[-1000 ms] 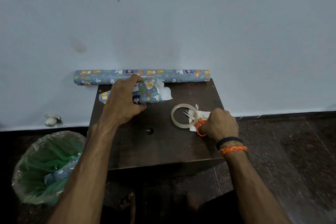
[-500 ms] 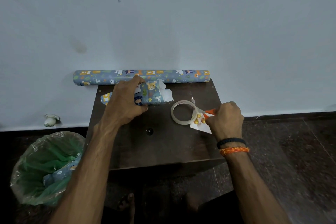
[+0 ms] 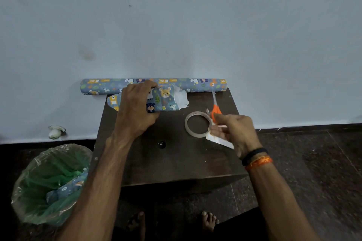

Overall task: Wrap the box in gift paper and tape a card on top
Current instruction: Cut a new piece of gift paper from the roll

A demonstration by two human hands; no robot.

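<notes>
One box [image 3: 164,101] under left hand [image 3: 135,111].

The scene is dim and evenly lit, with a cool bluish cast over the wall [image 3: 176,25]. The dark tabletop [image 3: 166,162] and the floor [image 3: 313,172] toward 4 o'clock lose detail in shadow. The right hand [image 3: 235,131] and the scissors [image 3: 215,109] are smeared by motion blur. The wide lens bows the wall's base line toward the edges. No glare.
</notes>
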